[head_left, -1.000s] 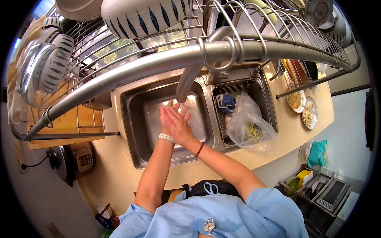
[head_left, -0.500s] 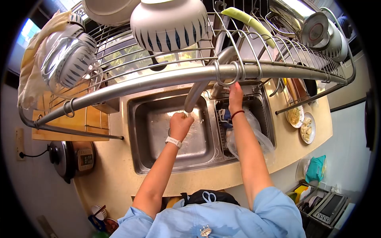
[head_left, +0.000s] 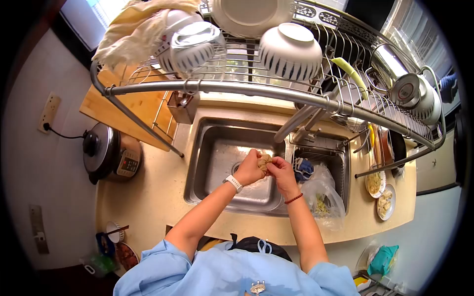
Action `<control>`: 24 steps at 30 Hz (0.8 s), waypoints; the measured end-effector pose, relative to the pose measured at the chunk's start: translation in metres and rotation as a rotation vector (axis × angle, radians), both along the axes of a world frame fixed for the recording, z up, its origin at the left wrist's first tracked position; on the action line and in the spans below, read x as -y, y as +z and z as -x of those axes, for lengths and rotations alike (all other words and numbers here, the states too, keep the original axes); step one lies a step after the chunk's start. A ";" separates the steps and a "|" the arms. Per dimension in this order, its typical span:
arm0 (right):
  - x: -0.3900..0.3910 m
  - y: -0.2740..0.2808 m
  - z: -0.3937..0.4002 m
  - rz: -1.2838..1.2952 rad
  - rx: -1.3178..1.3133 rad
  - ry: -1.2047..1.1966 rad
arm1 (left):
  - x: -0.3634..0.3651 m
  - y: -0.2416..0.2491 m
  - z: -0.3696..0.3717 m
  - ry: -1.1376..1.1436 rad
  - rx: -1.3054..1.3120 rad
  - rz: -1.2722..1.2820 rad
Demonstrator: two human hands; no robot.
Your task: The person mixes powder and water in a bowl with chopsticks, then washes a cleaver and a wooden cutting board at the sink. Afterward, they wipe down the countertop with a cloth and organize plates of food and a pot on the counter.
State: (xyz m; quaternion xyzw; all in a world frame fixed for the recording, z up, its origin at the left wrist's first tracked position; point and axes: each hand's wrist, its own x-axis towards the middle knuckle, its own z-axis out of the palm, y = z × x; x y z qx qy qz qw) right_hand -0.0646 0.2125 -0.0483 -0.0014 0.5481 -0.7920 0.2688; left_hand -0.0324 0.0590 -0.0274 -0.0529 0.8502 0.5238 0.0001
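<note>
Both of my hands meet over the steel sink [head_left: 207, 148], below the curved faucet [head_left: 291, 126]. My left hand [head_left: 249, 168], with a white band on the wrist, and my right hand [head_left: 280, 171], with a red bead bracelet, are both closed on a small brownish wad [head_left: 264, 160] held between them. Whether it is a sponge or a cloth I cannot tell. No water stream is visible at the spout.
A dish rack [head_left: 276, 93] with bowls, a plate and a pot hangs overhead. A clear plastic bag of scraps [head_left: 323, 200] lies in the right basin. Two plates of food [head_left: 381, 195] sit at right. A rice cooker [head_left: 111, 153] and a cutting board [head_left: 138, 106] stand at left.
My right hand came down from the faucet handle and joined the left over the sink, both now gripping the brownish wad. The view swung right and pulled back.
</note>
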 end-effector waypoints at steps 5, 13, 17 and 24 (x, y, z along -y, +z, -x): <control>0.018 0.017 -0.019 -0.020 -0.146 -0.020 | 0.022 0.019 -0.019 -0.057 0.468 -0.656; 0.021 0.047 -0.023 -0.664 -1.566 0.299 | 0.031 0.030 -0.037 -0.161 0.770 -0.844; 0.024 0.063 -0.001 -1.136 -1.739 0.535 | 0.024 0.029 -0.037 -0.247 0.796 -0.799; 0.034 0.019 0.004 -1.238 -1.179 0.588 | 0.028 0.015 -0.032 -0.166 0.058 0.440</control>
